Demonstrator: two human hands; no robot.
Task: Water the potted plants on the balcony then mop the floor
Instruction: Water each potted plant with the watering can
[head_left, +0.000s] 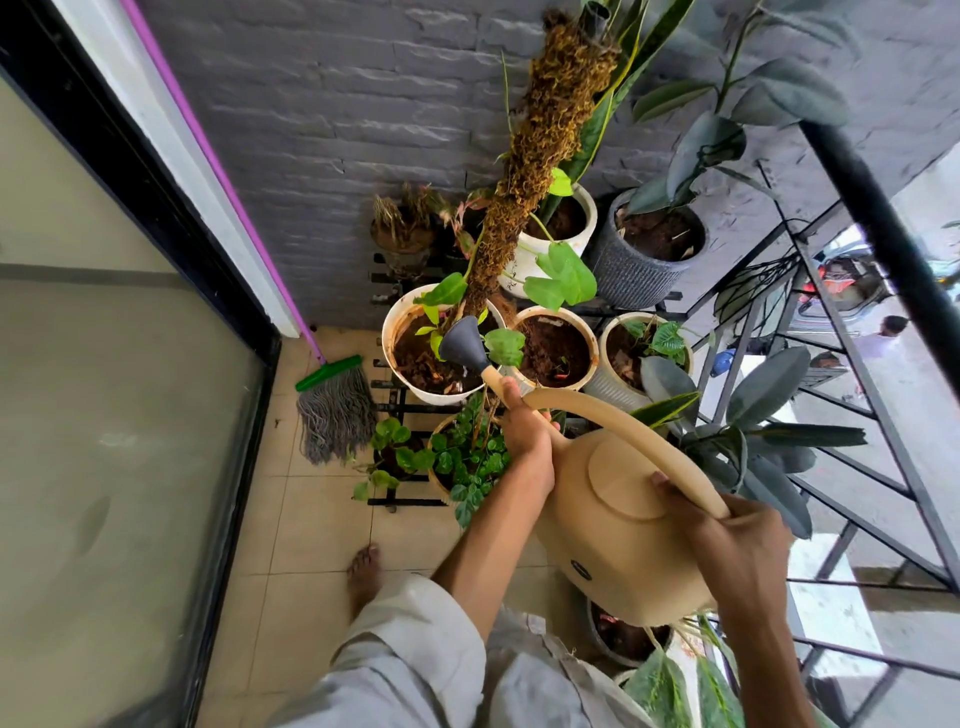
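Gripping the beige watering can (618, 525), the right hand (737, 540) is curling round its arched handle while the left hand (524, 431) is clasping the spout; beyond, the grey rose (462, 345) is tilting over a white pot (400, 384); the mop (335, 410) is leaning leftward.

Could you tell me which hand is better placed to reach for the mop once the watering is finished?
Probably the left hand. It grips the spout of the watering can, on the side where the mop leans against the wall. The right hand holds the can's handle near the railing, farther from the mop.
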